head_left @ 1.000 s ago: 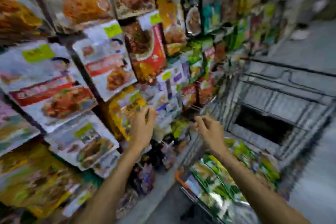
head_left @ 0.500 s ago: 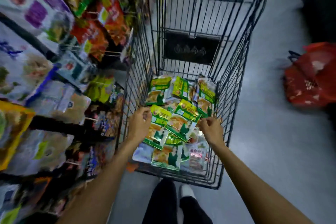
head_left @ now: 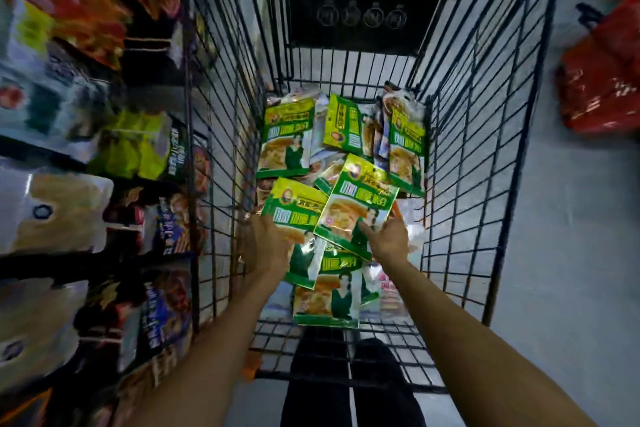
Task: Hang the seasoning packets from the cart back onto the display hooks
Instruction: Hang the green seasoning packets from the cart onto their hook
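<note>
Several green-and-yellow seasoning packets point(head_left: 287, 139) lie in a loose pile on the bottom of a black wire cart point(head_left: 467, 149). Both of my arms reach down into the cart. My left hand point(head_left: 268, 248) grips the left edge of one packet point(head_left: 298, 206). My right hand point(head_left: 389, 241) pinches the lower right corner of a tilted packet point(head_left: 356, 204), with the index finger lying on its face. That packet overlaps the one in my left hand. The display point(head_left: 131, 146) with hanging packets is blurred at the left; its hooks cannot be made out.
The cart stands tight against the display at the left. A black panel point(head_left: 367, 3) fills the cart's far wall. A red bag point(head_left: 602, 80) lies on the grey floor at the right. My legs in black trousers point(head_left: 346, 392) stand behind the cart.
My view swung from the display down into the cart. Both hands went from the display past the cart's rim and down onto the pile, each closing on a packet.
</note>
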`<action>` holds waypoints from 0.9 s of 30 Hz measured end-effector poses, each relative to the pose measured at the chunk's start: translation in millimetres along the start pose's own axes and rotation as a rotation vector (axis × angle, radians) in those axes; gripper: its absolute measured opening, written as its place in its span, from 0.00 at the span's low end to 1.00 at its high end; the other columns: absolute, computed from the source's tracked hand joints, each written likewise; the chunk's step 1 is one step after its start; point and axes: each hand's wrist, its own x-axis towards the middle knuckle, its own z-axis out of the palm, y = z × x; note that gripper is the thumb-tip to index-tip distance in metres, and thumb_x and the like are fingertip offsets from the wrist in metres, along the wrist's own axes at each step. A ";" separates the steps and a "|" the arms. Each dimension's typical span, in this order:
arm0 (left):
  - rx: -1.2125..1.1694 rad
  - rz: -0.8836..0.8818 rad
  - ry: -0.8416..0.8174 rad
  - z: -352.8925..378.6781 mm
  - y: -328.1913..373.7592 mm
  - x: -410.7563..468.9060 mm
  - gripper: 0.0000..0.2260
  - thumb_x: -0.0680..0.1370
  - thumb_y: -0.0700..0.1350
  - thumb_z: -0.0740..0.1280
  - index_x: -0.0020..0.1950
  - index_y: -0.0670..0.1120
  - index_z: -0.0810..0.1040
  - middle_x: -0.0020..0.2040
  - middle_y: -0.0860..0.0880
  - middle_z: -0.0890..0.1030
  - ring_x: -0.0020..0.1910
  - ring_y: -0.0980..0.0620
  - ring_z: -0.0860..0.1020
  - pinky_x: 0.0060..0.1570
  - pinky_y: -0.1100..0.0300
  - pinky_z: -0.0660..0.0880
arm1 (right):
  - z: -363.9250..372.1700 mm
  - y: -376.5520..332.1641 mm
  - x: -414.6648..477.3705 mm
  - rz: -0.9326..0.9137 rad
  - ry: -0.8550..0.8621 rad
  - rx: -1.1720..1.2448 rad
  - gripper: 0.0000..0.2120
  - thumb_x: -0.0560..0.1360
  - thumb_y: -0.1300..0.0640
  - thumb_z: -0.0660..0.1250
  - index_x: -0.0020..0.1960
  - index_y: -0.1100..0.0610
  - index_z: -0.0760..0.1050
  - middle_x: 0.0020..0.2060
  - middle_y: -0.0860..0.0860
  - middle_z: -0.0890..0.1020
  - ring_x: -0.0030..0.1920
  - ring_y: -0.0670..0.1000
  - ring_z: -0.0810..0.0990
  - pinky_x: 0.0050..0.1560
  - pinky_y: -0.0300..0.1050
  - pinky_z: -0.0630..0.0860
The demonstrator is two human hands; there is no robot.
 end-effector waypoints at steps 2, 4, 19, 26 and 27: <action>-0.003 -0.020 0.015 1.1 -1.7 2.3 0.30 0.72 0.46 0.73 0.69 0.41 0.63 0.65 0.41 0.68 0.63 0.43 0.68 0.58 0.51 0.71 | 4.9 -0.9 5.5 0.056 -0.004 -0.022 0.29 0.70 0.45 0.73 0.57 0.67 0.71 0.49 0.59 0.76 0.52 0.56 0.75 0.46 0.47 0.74; -0.108 -0.056 0.028 -0.8 -1.8 2.5 0.33 0.70 0.43 0.75 0.70 0.41 0.63 0.64 0.41 0.69 0.62 0.43 0.70 0.55 0.51 0.72 | 8.5 -1.7 8.1 0.092 0.020 -0.004 0.34 0.68 0.46 0.75 0.63 0.68 0.68 0.59 0.61 0.75 0.60 0.60 0.74 0.58 0.53 0.74; -0.653 -0.171 -0.189 -8.0 -12.0 9.2 0.29 0.69 0.36 0.76 0.68 0.36 0.70 0.65 0.38 0.75 0.63 0.39 0.74 0.61 0.45 0.73 | -9.3 1.1 -9.5 0.290 -0.105 0.507 0.24 0.69 0.63 0.75 0.61 0.68 0.69 0.55 0.64 0.79 0.53 0.62 0.80 0.51 0.58 0.79; -0.664 -0.031 -0.049 -34.9 -4.9 -11.9 0.12 0.72 0.34 0.71 0.55 0.35 0.78 0.50 0.39 0.81 0.50 0.41 0.79 0.46 0.54 0.75 | -42.3 -11.3 -38.0 0.150 -0.105 0.532 0.16 0.72 0.66 0.71 0.59 0.62 0.73 0.53 0.60 0.80 0.53 0.61 0.80 0.53 0.63 0.78; -0.674 -0.012 -0.018 -44.5 -2.7 -16.2 0.10 0.73 0.35 0.71 0.53 0.36 0.79 0.48 0.40 0.81 0.46 0.43 0.79 0.44 0.56 0.74 | -51.1 -16.5 -44.0 0.119 -0.109 0.536 0.14 0.72 0.65 0.70 0.56 0.62 0.74 0.51 0.59 0.80 0.53 0.61 0.80 0.53 0.63 0.78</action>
